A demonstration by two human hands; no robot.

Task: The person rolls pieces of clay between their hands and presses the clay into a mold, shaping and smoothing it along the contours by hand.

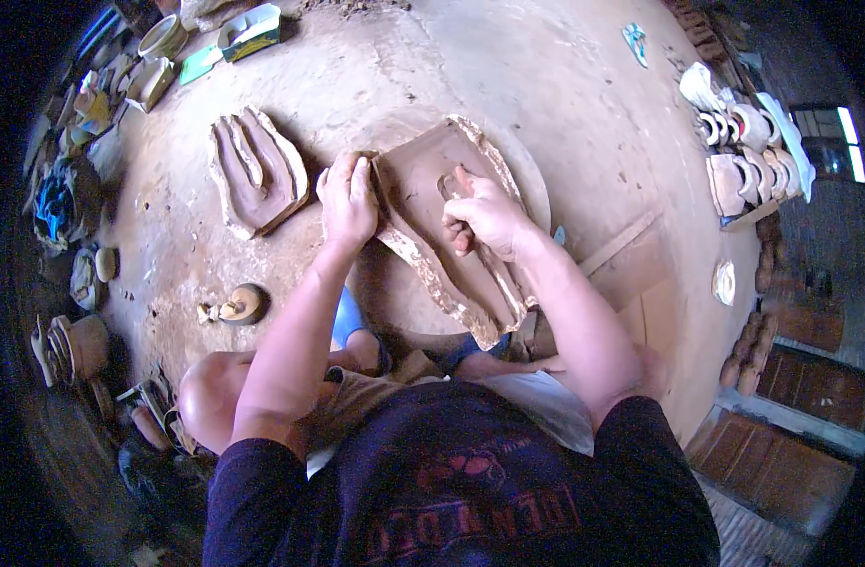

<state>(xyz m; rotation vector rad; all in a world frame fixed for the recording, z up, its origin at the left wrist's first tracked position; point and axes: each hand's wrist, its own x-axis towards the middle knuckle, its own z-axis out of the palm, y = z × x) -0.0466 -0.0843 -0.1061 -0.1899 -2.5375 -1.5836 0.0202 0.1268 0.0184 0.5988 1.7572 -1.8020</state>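
A large clay-lined mould [418, 180] lies tilted in front of me, with brown clay inside and a rough, pale, crusted rim. My left hand [349, 198] is closed over its upper left edge, fingers curled on the rim. Inside the hollow, my right hand [484, 215] is closed around a small thin curved scraper [446, 185], held against or just above the clay; most of that tool is hidden by the fingers. Under the mould shows a round pale board [538, 180]. Left of my left hand rests a second clay-lined mould [283, 180], apart from both hands.
On the floor at left sits a round wooden piece with a knobbed end [242, 304]. Tubs, including a dark rectangular tub [250, 33], stand at the far left. Curved pale pieces [756, 177] are stacked at right. A flat wooden strip [622, 241] lies right of the mould.
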